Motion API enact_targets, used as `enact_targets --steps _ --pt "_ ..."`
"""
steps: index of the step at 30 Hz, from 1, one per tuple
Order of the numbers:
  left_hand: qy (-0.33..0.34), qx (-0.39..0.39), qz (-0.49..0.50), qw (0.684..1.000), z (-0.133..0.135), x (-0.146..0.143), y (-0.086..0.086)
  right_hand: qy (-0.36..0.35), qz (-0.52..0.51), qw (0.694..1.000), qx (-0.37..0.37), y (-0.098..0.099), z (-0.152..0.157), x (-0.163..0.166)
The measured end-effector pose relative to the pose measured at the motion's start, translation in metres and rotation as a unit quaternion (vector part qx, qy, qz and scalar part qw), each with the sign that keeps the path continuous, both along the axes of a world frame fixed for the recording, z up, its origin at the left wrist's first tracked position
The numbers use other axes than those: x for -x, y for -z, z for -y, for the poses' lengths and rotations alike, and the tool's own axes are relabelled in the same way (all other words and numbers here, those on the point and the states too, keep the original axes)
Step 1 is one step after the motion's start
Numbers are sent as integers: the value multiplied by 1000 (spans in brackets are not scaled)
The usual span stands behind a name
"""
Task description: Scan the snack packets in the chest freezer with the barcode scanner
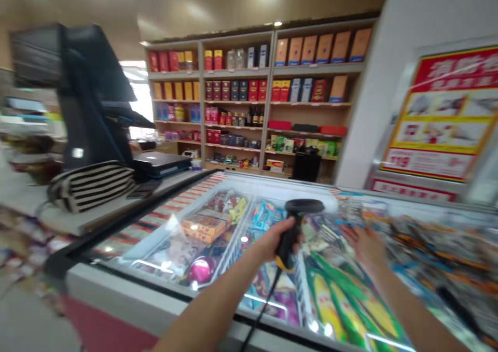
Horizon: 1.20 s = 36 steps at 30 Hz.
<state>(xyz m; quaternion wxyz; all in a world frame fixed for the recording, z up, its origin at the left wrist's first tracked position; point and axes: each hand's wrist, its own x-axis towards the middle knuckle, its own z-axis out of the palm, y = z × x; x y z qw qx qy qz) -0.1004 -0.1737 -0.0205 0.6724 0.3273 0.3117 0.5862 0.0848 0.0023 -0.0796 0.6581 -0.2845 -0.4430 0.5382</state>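
Left hand (277, 236) was clamped on a black scanner (298, 222) held over the glass lid (218, 186) of a chest freezer; right hand (363, 243) lay flat and open on the glass just beside it. A striped bag (91, 185) and monitor (91, 95) stood on the tabletop (23, 199) at left, with stocked shelves (241, 98) behind. Packets under the glass were blurred by glare, their labels unreadable.

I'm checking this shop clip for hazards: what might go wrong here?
The black handheld scanner, gripped in the left hand, hangs over the glass-topped chest freezer; a drop might crack the lid. Its dark cord trails over the freezer edge and may snag. The right hand presses on the glass.
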Motion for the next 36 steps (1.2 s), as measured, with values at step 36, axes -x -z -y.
enact_targets --steps 36 --pt "-23 49 -255 966 -10 41 -41 -37 -23 997 56 9 -38 61"
